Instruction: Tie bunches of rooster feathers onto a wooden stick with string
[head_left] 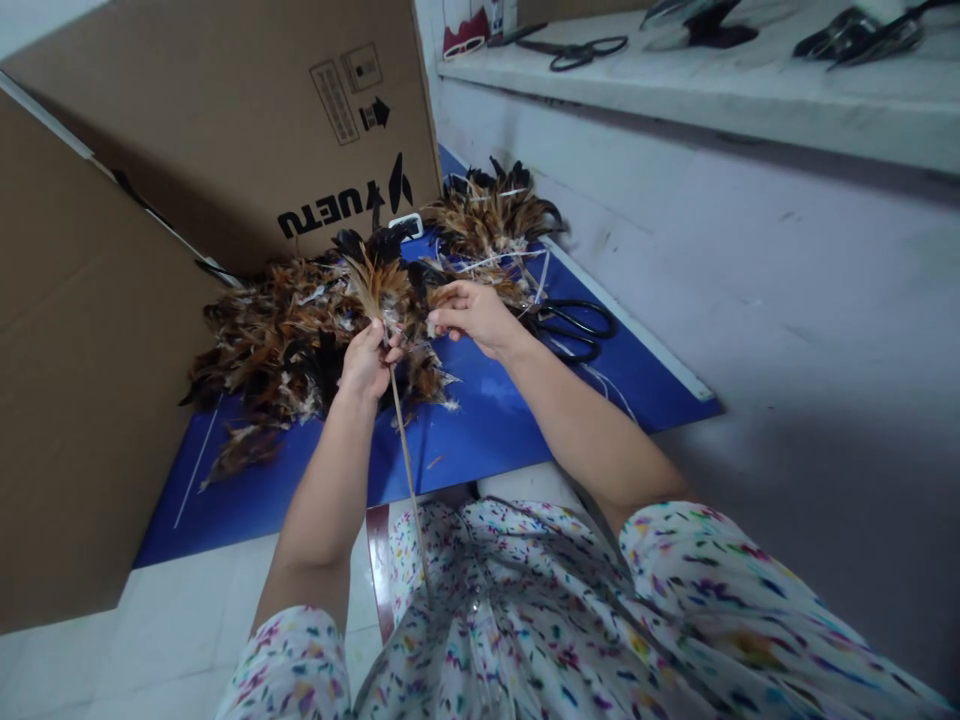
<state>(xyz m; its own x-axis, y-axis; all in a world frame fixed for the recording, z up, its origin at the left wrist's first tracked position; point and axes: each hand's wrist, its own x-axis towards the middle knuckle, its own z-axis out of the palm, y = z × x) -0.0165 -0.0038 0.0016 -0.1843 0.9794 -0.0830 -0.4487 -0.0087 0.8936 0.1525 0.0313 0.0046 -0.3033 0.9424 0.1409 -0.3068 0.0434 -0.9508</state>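
My left hand [367, 358] is closed around the top of a thin stick [407, 450], where a bunch of brown and black feathers [373, 280] fans out as on a feather duster. The stick slants down to my lap. Close by on the right, my right hand [474, 315] has its thumb and fingers pinched together. Pale fluff and brown feather tips show at those fingertips, so it seems to grip a small tuft of feathers. Loose feathers [262, 330] lie heaped behind and left of my hands. Black-handled scissors [574, 325] rest right of my right wrist.
The feathers lie on a blue board [487, 400]. A tied feather bundle [487, 210] and white string [544, 275] are at the back right. Large cardboard [225, 120] walls the left and back. On the right, a shelf [712, 90] carries another pair of scissors [577, 50].
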